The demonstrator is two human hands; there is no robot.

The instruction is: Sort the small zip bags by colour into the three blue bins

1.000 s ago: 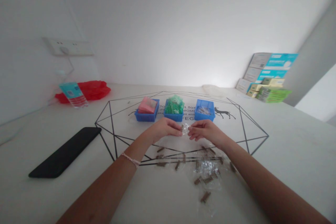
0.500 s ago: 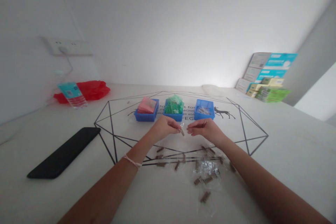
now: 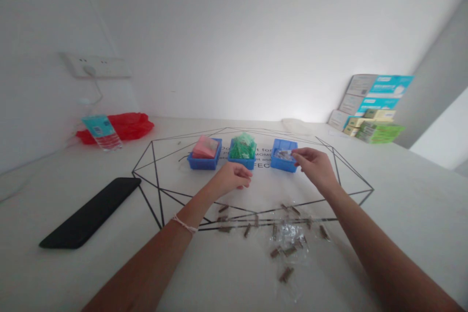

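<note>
My right hand (image 3: 315,165) is at the right-hand blue bin (image 3: 284,166), its fingertips pinched at the near right rim. Small clear plastic bags (image 3: 283,155) lie in that bin, and the pinched fingers meet one of them; its contents are too blurred to tell. My left hand (image 3: 234,177) hovers in front of the middle blue bin (image 3: 241,162), fingers loosely bent with a gap to the thumb and nothing visible in them. On the table below lie several small brown cylindrical pieces (image 3: 286,274) in clear bags.
Green packets (image 3: 243,146) fill the middle bin, and pink packets (image 3: 204,147) the left blue bin (image 3: 203,163). A black flat pad (image 3: 89,213) lies at left. Behind it are a bottle (image 3: 102,132) and a red bag (image 3: 133,126). Stacked boxes (image 3: 380,102) stand at back right.
My right hand has moved right and away from me, from beside the left hand to the right bin. The small bagged brown piece at my left fingertips no longer shows there.
</note>
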